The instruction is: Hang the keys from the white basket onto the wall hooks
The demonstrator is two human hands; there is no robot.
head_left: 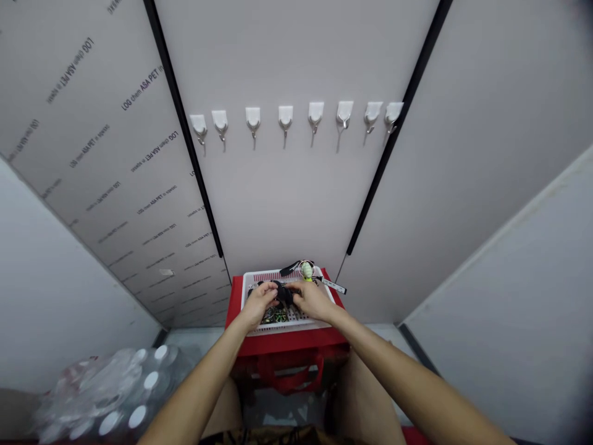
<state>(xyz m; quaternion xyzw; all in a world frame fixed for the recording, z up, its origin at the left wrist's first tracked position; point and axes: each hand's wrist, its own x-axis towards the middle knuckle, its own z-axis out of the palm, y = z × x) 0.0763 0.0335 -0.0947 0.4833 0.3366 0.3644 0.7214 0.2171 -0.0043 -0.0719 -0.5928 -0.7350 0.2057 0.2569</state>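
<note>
Both my hands are over a white plastic basket that stands on a red bag. My left hand and my right hand have their fingers closed on the two sides of a small black item; its kind is too dark to make out. Below my fingers in the basket lie small items, among them a round green-patterned piece. A pale green figure, a black strap-like item and a white strip with dark marks rest at the basket's back rim.
Several white adhesive hooks run in a row along the wall panel ahead. Black trim strips frame that panel. On the floor at left stand plastic-wrapped bottles with white caps. Red bag handles hang in front.
</note>
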